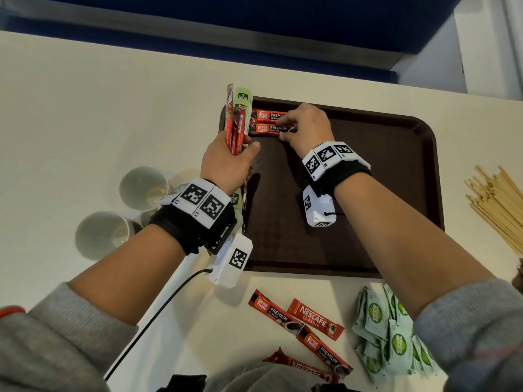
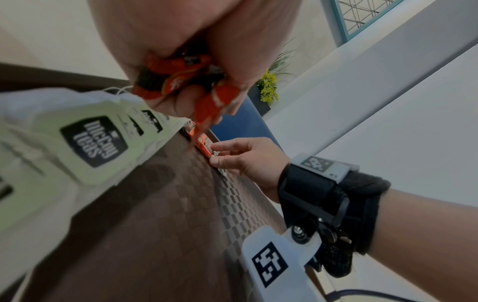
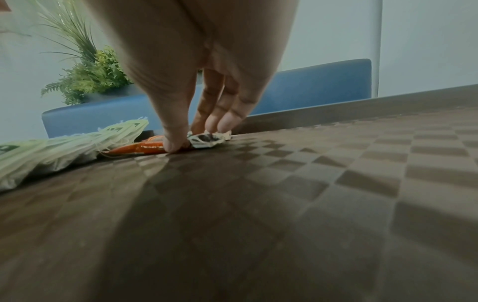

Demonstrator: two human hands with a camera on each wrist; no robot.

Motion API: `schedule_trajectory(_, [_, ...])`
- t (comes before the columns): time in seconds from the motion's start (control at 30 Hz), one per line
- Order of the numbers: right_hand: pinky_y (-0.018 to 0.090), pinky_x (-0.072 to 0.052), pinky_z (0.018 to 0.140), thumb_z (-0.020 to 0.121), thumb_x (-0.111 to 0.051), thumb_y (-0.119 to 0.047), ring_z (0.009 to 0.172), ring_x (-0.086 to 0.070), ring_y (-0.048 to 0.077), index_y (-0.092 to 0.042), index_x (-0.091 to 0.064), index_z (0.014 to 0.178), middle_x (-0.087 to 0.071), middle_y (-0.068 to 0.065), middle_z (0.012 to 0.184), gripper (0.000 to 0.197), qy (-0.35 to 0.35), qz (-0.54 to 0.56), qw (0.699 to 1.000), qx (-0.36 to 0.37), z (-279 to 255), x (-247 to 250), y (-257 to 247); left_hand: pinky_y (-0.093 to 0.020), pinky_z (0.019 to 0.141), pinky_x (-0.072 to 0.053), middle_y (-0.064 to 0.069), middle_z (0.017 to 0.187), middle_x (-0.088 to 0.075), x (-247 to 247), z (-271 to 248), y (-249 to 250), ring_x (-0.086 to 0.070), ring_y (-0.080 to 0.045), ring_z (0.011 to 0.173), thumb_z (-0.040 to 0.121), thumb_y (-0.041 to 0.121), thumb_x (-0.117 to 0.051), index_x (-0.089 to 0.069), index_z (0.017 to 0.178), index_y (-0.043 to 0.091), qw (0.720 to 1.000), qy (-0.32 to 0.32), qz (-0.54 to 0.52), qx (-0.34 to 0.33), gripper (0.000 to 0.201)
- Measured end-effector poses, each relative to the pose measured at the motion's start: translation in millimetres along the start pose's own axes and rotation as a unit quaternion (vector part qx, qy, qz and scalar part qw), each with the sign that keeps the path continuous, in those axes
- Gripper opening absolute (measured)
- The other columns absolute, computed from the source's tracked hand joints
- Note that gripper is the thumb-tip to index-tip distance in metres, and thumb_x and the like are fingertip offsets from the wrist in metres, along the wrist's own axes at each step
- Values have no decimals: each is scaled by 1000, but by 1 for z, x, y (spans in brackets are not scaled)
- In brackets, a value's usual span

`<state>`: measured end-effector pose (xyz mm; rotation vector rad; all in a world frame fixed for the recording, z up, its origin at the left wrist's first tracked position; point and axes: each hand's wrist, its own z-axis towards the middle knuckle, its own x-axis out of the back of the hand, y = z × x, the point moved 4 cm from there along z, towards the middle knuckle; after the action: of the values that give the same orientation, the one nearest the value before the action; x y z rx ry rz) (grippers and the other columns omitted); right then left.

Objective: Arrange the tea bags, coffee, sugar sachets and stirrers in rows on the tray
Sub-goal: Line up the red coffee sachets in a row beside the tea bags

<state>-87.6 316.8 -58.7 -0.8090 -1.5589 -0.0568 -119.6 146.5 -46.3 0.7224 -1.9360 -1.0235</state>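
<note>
A brown tray (image 1: 368, 193) lies on the cream table. Two orange Great Taste coffee sachets (image 1: 268, 115) lie side by side in its far left corner. My right hand (image 1: 288, 132) pinches the right end of the nearer sachet (image 1: 268, 128) between thumb and fingertips, down on the tray floor (image 3: 310, 183). My left hand (image 1: 240, 148) hovers over the tray's left edge and grips a bundle of red coffee sticks (image 1: 236, 120) and pale green tea bags (image 2: 85, 141). The lower ends of the bundle hang below the palm.
Two paper cups (image 1: 143, 188) (image 1: 103, 234) stand left of the tray. Wooden stirrers (image 1: 498, 205) lie to its right. Near me lie loose coffee sticks (image 1: 300, 326) and a pile of green sugar sachets (image 1: 393, 335). A black cable runs from my left wrist.
</note>
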Motion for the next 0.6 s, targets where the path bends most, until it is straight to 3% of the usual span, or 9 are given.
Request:
schedule_trajectory(0.17, [28, -37, 94, 84, -68, -26, 114, -49, 20, -22, -67, 113, -56, 5, 118, 29, 21, 10, 1000, 9, -2, 3, -1, -26, 68, -50, 3, 75, -62, -2, -2, 2, -62, -15, 63, 89, 33, -60, -57, 93, 17, 1000, -12, 7, 3, 17])
schedule_trajectory(0.3, [20, -40, 82, 89, -60, -35, 93, -54, 8, -18, -71, 105, -64, -2, 102, 25, 55, 110, 992, 28, -11, 13, -12, -32, 73, -55, -3, 84, -67, -5, -6, 3, -62, -15, 64, 91, 34, -57, -59, 93, 19, 999, -30, 6, 11, 15])
schedule_trajectory(0.4, [15, -38, 74, 92, -53, -42, 79, -54, 1, -16, -70, 101, -64, -10, 86, 32, 32, 203, 978, 37, -21, 21, -26, -40, 87, -52, -8, 98, -68, -6, -8, 3, -65, -27, 89, 90, 37, -56, -60, 104, 15, 999, -35, 39, 11, 26])
schedule_trajectory(0.47, [18, -43, 69, 92, -53, -43, 70, -57, 5, -16, -70, 90, -64, -8, 76, 32, 5, 257, 966, 38, -25, 24, -35, -36, 89, -48, -10, 106, -65, -8, -12, 4, -61, -30, 98, 92, 37, -54, -56, 112, 11, 995, -44, 87, 5, 33])
schedule_trajectory(0.53, [28, -50, 74, 87, -59, -45, 76, -64, 18, -12, -70, 85, -70, 3, 80, 34, -28, 286, 957, 39, -27, 24, -40, -33, 86, -42, -12, 113, -62, -10, -15, 5, -58, -31, 105, 94, 37, -52, -51, 120, 9, 989, -59, 135, -10, 38])
schedule_trajectory(0.6, [32, -53, 79, 82, -67, -42, 83, -67, 19, -12, -71, 86, -72, 2, 85, 31, -58, 287, 956, 38, -28, 23, -40, -31, 86, -40, -12, 120, -60, -10, -19, 6, -56, -31, 110, 94, 37, -52, -45, 127, 10, 983, -67, 168, -23, 43])
